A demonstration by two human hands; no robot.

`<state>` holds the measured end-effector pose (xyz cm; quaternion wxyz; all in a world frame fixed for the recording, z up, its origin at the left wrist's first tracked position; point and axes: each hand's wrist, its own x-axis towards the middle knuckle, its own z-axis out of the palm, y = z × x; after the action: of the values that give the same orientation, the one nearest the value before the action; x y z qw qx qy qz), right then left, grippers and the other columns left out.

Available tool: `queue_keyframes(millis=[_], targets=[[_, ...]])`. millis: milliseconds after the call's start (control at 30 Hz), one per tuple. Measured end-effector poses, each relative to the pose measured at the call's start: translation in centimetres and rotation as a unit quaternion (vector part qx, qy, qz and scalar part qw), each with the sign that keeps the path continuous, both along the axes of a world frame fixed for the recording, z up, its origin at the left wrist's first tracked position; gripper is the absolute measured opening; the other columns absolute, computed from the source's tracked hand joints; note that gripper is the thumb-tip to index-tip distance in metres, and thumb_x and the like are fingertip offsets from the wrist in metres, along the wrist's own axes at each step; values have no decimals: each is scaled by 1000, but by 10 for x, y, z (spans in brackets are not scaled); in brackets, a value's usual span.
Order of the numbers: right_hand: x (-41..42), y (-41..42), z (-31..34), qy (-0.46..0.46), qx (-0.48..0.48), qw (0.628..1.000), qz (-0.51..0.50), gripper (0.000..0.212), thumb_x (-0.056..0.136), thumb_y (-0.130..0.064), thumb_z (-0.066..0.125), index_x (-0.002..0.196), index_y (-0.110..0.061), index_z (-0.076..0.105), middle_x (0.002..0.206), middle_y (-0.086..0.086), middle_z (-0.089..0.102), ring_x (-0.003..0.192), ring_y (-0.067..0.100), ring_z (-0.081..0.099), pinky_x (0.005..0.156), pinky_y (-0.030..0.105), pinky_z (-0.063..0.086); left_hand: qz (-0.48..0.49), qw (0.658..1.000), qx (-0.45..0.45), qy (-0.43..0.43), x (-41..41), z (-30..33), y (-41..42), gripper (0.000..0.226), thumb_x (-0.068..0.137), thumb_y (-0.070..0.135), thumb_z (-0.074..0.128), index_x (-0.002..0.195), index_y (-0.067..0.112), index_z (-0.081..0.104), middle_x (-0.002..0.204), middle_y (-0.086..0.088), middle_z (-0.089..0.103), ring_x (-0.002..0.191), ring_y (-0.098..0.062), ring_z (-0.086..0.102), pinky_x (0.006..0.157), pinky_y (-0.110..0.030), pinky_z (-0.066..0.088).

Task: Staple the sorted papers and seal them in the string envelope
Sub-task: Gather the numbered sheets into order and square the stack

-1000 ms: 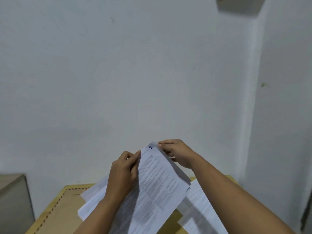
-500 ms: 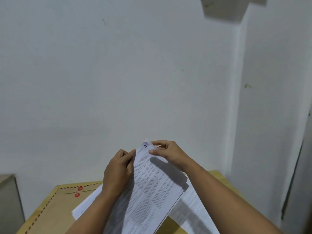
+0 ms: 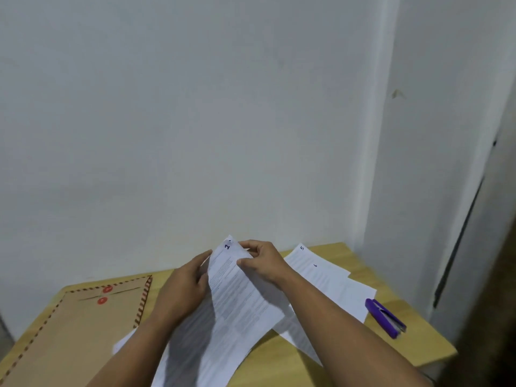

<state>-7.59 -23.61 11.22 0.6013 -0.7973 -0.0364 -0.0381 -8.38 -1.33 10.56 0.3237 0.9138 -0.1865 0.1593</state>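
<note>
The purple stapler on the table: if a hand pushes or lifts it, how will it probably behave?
The purple stapler lies flat and long on the wooden table, so it would probably slide, not roll or tip. It looks rigid, likely plastic with metal at its mouth, so it should not bend. It seems small enough for one hand, perhaps a little heavy for its size.

A handwritten "2" stands at the top corner of the sheet (image 3: 237, 291) pinched between the left hand (image 3: 184, 289) and right hand (image 3: 262, 263); beyond the right-hand grip, loose sheets (image 3: 321, 275) on the table bear a handwritten "5" and, seemingly, a "6"; the printed lines are too blurred to read.
</note>
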Motion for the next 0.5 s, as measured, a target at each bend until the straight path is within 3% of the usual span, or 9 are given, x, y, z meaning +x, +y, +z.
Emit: queue_keyframes(millis=[67,167,233,300,400,500], targets=[[10,-9,-19,24,-52,998,-14,53,86,-15,74,138,-20,65,102,0,72,91,14,70,87,29,57,-3,1000,11,22,9,-16,-4,50,98,24,56,144,45,50,131,11,70,113,-16,66,85,-35,55],[26,-37,-43,53,-113,991,-44,54,87,-13,72,140,-18,60,94,1,71,91,19,71,88,34,57,3,999,26,41,20,-34,-13,49,92,34,48,139,46,54,123,17,71,109,-15,67,78,-33,51],[37,-62,-55,72,-145,983,-83,49,88,-14,71,136,-17,62,93,0,69,92,21,72,87,36,58,0,998,32,51,29,-48,-17,55,79,44,34,129,48,55,108,18,71,98,-14,66,74,-34,53],[51,-93,-68,107,-177,971,-123,49,88,-19,72,136,-19,63,97,-2,69,95,21,71,89,33,56,9,996,63,55,45,-65,-20,48,81,44,35,124,45,54,92,11,64,86,-13,61,69,-36,53],[77,-141,-85,158,-220,945,-186,53,82,-31,72,134,-28,63,107,-6,69,106,22,68,101,42,53,32,993,96,53,70,-93,-26,48,95,28,47,141,44,50,89,8,55,85,-15,57,67,-36,51],[100,-178,-93,186,-272,918,-220,57,85,-31,73,140,-30,58,120,-4,64,120,24,62,109,46,47,34,992,112,46,89,-115,-33,53,97,24,47,148,39,47,85,9,53,81,-17,57,64,-36,49]])
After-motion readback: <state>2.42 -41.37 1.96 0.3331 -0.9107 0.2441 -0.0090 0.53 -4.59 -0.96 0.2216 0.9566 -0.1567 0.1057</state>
